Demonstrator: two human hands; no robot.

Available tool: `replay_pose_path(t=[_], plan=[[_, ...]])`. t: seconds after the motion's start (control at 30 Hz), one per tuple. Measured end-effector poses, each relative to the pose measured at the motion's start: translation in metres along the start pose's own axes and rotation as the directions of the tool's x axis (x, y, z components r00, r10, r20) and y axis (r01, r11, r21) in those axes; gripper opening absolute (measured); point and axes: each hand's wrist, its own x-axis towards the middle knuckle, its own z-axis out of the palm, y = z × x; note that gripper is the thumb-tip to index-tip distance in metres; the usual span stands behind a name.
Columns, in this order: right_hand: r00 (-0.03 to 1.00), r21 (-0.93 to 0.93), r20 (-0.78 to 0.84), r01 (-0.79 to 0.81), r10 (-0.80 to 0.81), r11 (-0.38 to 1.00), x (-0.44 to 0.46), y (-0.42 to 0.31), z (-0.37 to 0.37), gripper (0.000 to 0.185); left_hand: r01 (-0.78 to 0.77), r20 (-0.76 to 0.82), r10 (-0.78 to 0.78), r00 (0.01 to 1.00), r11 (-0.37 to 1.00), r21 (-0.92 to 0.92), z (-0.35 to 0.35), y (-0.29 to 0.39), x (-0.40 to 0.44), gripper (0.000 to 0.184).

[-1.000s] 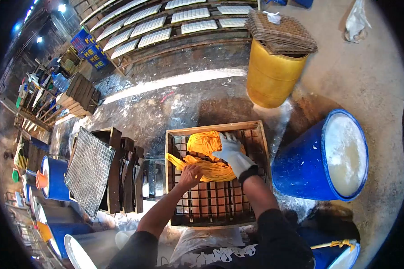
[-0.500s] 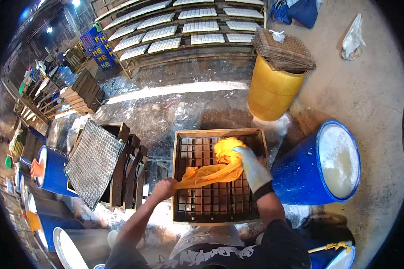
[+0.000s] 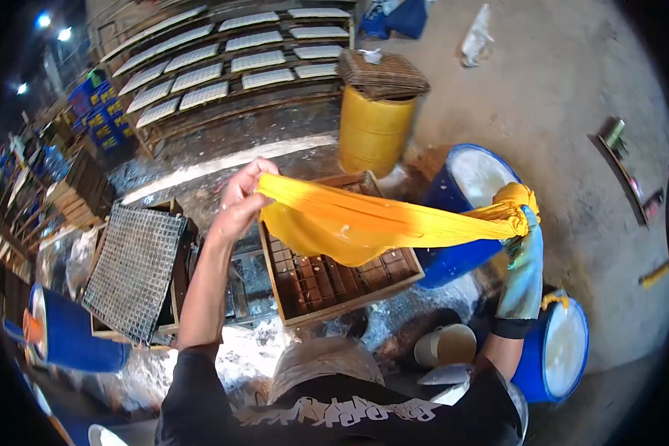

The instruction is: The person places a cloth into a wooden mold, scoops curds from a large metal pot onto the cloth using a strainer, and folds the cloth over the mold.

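A yellow-orange cloth is stretched in the air between my two hands. My left hand, bare, pinches one end of it. At the other end, my right hand wears a pale glove and grips the bunched part of the cloth. Below the cloth is a wooden box with a grid of dividers inside; the cloth hides part of its far side. Behind my right hand stands a blue barrel with whitish contents.
On the left, a wire-mesh grid leans over another wooden box. A yellow barrel carries stacked woven trays. Racks hold white trays at the back. Lower right are a bucket and another blue barrel.
The cloth has been lifted out of the wooden box and pulled taut. My left hand has risen, and my right hand has swung out to the right. The view has turned right.
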Motion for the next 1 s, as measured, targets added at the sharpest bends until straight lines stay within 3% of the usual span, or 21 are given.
replay_pose_path(t=[0.07,0.2,0.27,0.3,0.33,0.37,0.4,0.43,0.47,0.5,0.53,0.57,0.63,0.67,0.73,0.8,0.83,0.87,0.9,0.93,1.0], plan=[[0.997,0.045,-0.063,0.052,-0.049,0.998,-0.02,0.005,-0.039,0.039,-0.083,0.075,0.097,0.992,0.982,-0.17,0.034,0.016,0.019,0.033],[0.967,-0.237,-0.246,-0.12,0.06,0.964,-0.036,0.065,-0.146,0.035,0.119,0.307,0.007,0.952,0.913,-0.39,0.105,0.022,0.044,0.049],[0.966,-0.786,-0.163,-0.004,-0.201,0.619,-0.061,0.104,-0.16,0.042,0.225,0.402,-0.063,0.913,0.902,-0.369,0.151,0.008,0.056,0.052],[0.971,-0.709,-0.091,0.093,-0.221,0.699,-0.074,0.114,-0.157,0.051,0.318,0.462,-0.13,0.877,0.878,-0.357,0.175,0.001,0.06,0.051],[0.943,-0.735,0.06,0.263,-0.326,0.625,-0.068,0.128,-0.169,0.066,0.313,0.444,-0.209,0.871,0.933,-0.176,0.2,-0.01,0.062,0.046],[0.946,-0.771,0.158,0.297,-0.283,0.563,-0.106,0.106,-0.115,0.083,0.099,0.446,-0.117,0.887,0.993,0.064,0.23,-0.024,0.064,0.037],[0.894,-0.649,0.332,0.448,-0.301,0.615,-0.127,0.097,-0.08,0.089,-0.144,0.55,0.077,0.832,0.986,0.08,0.255,-0.052,0.067,0.029],[0.866,-0.577,0.42,0.484,-0.27,0.658,-0.143,0.089,-0.051,0.087,-0.27,0.594,0.121,0.795,0.948,0.169,0.281,-0.068,0.06,0.023],[0.867,-0.492,0.414,0.471,-0.279,0.733,-0.154,0.094,-0.032,0.076,-0.207,0.555,0.049,0.831,0.952,0.227,0.307,-0.081,0.045,0.018],[0.918,-0.5,0.299,0.384,-0.261,0.776,-0.153,0.109,-0.027,0.064,-0.177,0.59,-0.061,0.805,0.925,0.337,0.323,-0.091,0.04,0.02],[0.953,-0.498,0.184,0.301,-0.24,0.814,-0.144,0.124,-0.033,0.052,-0.416,0.579,0.171,0.797,0.851,0.321,0.336,-0.1,0.036,0.018],[0.953,-0.498,0.173,0.304,-0.25,0.812,-0.135,0.141,-0.051,0.052,-0.421,0.591,0.151,0.792,0.837,0.35,0.343,-0.099,0.03,0.017],[0.886,-0.685,0.035,0.359,-0.463,0.634,-0.127,0.182,-0.09,0.031,-0.43,0.605,0.133,0.785,0.82,0.378,0.349,-0.087,0.027,0.017],[0.885,-0.682,0.035,0.361,-0.464,0.636,-0.132,0.188,-0.096,0.031,-0.453,0.596,0.15,0.789,0.797,0.399,0.349,-0.076,0.027,0.016],[0.826,-0.822,-0.143,0.207,-0.545,0.53,-0.144,0.204,-0.108,0.03,-0.472,0.587,0.161,0.794,0.771,0.428,0.347,-0.049,0.03,0.015],[0.882,-0.819,-0.189,0.101,-0.432,0.565,-0.148,0.234,-0.126,0.031,-0.515,0.475,0.338,0.813,0.799,0.312,0.346,-0.01,0.046,0.014],[0.918,-0.813,-0.235,-0.006,-0.319,0.582,-0.146,0.255,-0.136,0.032,-0.49,0.457,0.321,0.829,0.813,0.316,0.345,0.015,0.053,0.015],[0.955,-0.783,-0.11,0.087,-0.276,0.616,-0.143,0.285,-0.15,0.041,-0.464,0.439,0.304,0.845,0.826,0.32,0.343,0.039,0.06,0.015],[0.994,-0.263,-0.09,0.029,-0.054,0.964,-0.14,0.316,-0.149,0.044,-0.498,0.416,0.353,0.838,0.805,0.321,0.342,0.06,0.064,0.015],[0.999,-0.15,-0.017,-0.047,0.045,0.988,-0.144,0.322,-0.131,0.043,-0.537,0.392,0.406,0.825,0.78,0.323,0.341,0.078,0.071,0.015],[0.983,-0.386,0.172,0.008,0.064,0.923,-0.162,0.299,-0.074,0.041,-0.727,0.459,0.571,0.681,0.602,0.329,0.34,0.099,0.089,0.016]])
